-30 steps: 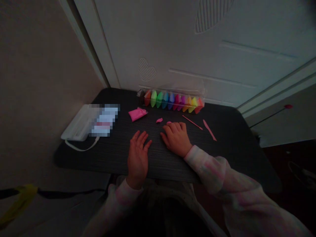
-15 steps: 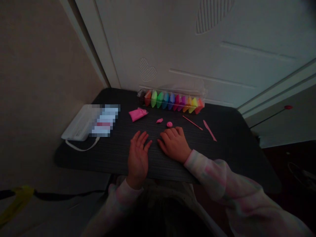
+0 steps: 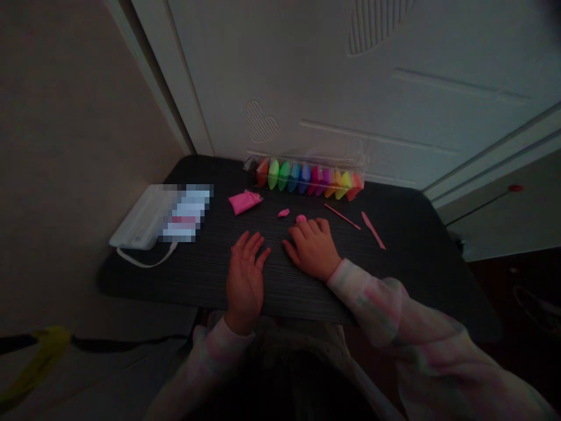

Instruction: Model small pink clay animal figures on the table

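Note:
My left hand is open near the front of the dark table, palm turned inward, fingers slightly curved, holding nothing. To its right my right hand lies palm down on the tabletop, fingers stretched forward; whatever may be under the palm is hidden. Just beyond its fingertips a small round pink clay piece is partly covered. A smaller irregular pink clay lump sits to the left of it. Farther left is a pink clay packet. Right of my right hand lie a thin pink stick tool and a pink plastic knife.
A clear tray of clay packets in several colours stands along the back edge, against a white door. At the left lie a white box-like device, a blurred-out phone-like item and a white cable.
My right hand has slid slightly forward and right, now covering part of the round pink piece. My left hand has stayed nearly still.

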`<state>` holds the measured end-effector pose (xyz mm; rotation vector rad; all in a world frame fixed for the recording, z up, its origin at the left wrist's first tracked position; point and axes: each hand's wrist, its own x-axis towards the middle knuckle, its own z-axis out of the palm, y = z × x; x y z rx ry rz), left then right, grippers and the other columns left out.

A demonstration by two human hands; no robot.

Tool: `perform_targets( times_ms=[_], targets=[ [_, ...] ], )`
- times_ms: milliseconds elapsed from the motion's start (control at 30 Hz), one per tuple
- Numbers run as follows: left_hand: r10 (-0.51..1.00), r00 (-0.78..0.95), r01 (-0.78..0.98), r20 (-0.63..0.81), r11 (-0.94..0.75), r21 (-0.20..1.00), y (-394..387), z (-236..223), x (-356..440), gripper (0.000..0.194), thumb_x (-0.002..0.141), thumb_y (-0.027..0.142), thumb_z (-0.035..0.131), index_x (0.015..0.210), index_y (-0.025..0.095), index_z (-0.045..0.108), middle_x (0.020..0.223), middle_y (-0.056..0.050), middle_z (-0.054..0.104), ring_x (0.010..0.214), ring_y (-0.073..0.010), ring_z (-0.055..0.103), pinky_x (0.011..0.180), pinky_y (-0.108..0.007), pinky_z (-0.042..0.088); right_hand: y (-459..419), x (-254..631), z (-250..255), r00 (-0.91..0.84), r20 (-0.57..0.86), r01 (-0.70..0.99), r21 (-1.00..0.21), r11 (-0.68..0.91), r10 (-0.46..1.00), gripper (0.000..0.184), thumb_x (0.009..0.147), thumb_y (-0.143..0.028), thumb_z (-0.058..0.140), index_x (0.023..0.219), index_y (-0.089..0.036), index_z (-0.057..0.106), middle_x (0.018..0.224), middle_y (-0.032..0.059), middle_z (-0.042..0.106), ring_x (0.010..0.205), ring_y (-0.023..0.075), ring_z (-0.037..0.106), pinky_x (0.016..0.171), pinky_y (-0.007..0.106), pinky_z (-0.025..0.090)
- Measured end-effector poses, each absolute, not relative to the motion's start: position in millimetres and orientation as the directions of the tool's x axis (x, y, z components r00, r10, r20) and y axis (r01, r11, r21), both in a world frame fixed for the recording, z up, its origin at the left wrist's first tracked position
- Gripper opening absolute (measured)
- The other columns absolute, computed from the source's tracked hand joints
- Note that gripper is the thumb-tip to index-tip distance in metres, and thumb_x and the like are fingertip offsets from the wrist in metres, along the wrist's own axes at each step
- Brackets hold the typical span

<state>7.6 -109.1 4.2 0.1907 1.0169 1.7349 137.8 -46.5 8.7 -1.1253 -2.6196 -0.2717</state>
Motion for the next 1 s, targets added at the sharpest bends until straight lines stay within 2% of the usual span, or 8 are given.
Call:
perform_targets(
  times_ms=[100,267,400,567,733,867,1000],
  targets=[
    [0.845,-0.415,-0.700,-0.336,-0.060,0.712,-109.0,3.1,6.9,0.037,0.084,0.048,0.038,0.102,0.020,0.056,0.113,-0.011,0.059,0.110,-0.0206,0.052,0.091,-0.038,0.043,-46.8,136.5,8.5,-0.724,0.298,0.661,0.039,0.750,0.623,0.024,0.087,-0.034,0.040,0.089,-0.016,0.057,0.089,0.0082,0.060,0.082,0.0216,0.047,0.079,0.040,0.026],
    [0.843,-0.422,-0.687,-0.333,-0.058,0.724,-109.0,3.8,7.4,0.039,0.084,0.049,0.037,0.103,0.020,0.055,0.115,-0.011,0.057,0.113,-0.0213,0.051,0.093,-0.039,0.042,-44.3,135.5,9.0,-0.655,0.311,0.736,0.060,0.674,0.688,0.027,0.087,-0.035,0.040,0.089,-0.014,0.057,0.092,0.0116,0.059,0.086,0.0238,0.046,0.080,0.041,0.025],
    [0.844,-0.412,-0.695,-0.343,-0.048,0.718,-109.2,4.1,7.9,0.038,0.084,0.048,0.038,0.103,0.020,0.055,0.115,-0.011,0.058,0.112,-0.0208,0.052,0.092,-0.038,0.043,-43.4,134.6,9.1,-0.721,0.278,0.668,0.035,0.744,0.634,0.027,0.087,-0.037,0.039,0.091,-0.016,0.056,0.092,0.0092,0.060,0.086,0.0228,0.046,0.081,0.040,0.025],
    [0.844,-0.423,-0.698,-0.329,-0.071,0.713,-109.1,3.0,7.9,0.037,0.084,0.048,0.038,0.102,0.020,0.056,0.112,-0.010,0.059,0.110,-0.0200,0.052,0.091,-0.037,0.043,-39.3,134.4,9.1,-0.639,0.275,0.756,0.056,0.652,0.718,0.030,0.087,-0.037,0.039,0.091,-0.013,0.056,0.092,0.0113,0.059,0.086,0.0242,0.046,0.080,0.041,0.024],
    [0.844,-0.414,-0.700,-0.341,-0.056,0.712,-108.4,3.0,7.8,0.037,0.084,0.048,0.038,0.101,0.020,0.056,0.112,-0.010,0.059,0.110,-0.0202,0.052,0.090,-0.037,0.044,-41.1,133.4,8.7,-0.721,0.270,0.673,0.050,0.738,0.638,0.028,0.088,-0.037,0.038,0.092,-0.016,0.056,0.093,0.0090,0.059,0.086,0.0229,0.046,0.081,0.041,0.025],
    [0.841,-0.424,-0.691,-0.335,-0.061,0.721,-108.8,3.9,7.9,0.037,0.084,0.048,0.037,0.101,0.020,0.055,0.113,-0.012,0.058,0.111,-0.0211,0.052,0.091,-0.038,0.043,-40.9,132.9,8.9,-0.644,0.290,0.751,0.064,0.657,0.708,0.029,0.087,-0.037,0.039,0.090,-0.014,0.056,0.092,0.0112,0.059,0.086,0.0241,0.045,0.081,0.042,0.024],
    [0.843,-0.414,-0.697,-0.345,-0.050,0.715,-109.2,3.5,8.2,0.037,0.084,0.047,0.038,0.102,0.020,0.055,0.113,-0.011,0.058,0.111,-0.0205,0.052,0.091,-0.038,0.043,-44.1,131.6,9.3,-0.728,0.270,0.664,0.047,0.746,0.630,0.029,0.088,-0.039,0.038,0.090,-0.016,0.056,0.089,0.0079,0.059,0.085,0.0229,0.046,0.082,0.041,0.024]
  ],
)
